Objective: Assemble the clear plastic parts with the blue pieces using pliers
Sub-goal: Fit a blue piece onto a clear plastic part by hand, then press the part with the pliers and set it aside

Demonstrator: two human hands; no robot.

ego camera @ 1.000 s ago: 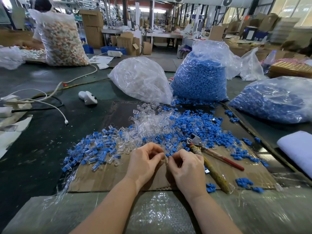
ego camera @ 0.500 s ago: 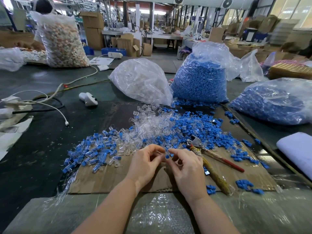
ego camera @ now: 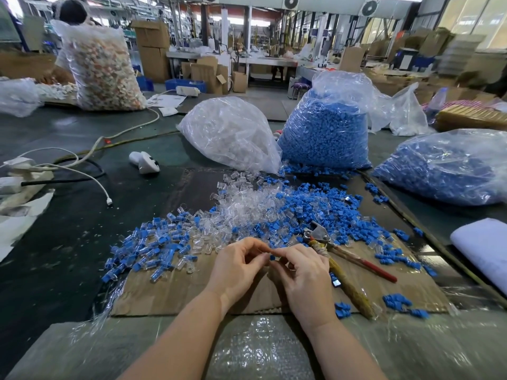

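Factory bench (ego camera: 68, 242), cardboard mat: left hand (ego camera: 236, 267) and right hand (ego camera: 301, 272) are meeting fingertip to fingertip, pinching one small blue piece (ego camera: 272, 257); light, stiff, slippery, likely best gripped by its sides. Pliers (ego camera: 343, 252) are lying beside the right hand, parts heaped beyond

Single head-worn wide-angle view, forward and down, close over the cardboard (ego camera: 170, 294) (distant hall perhaps blurred)
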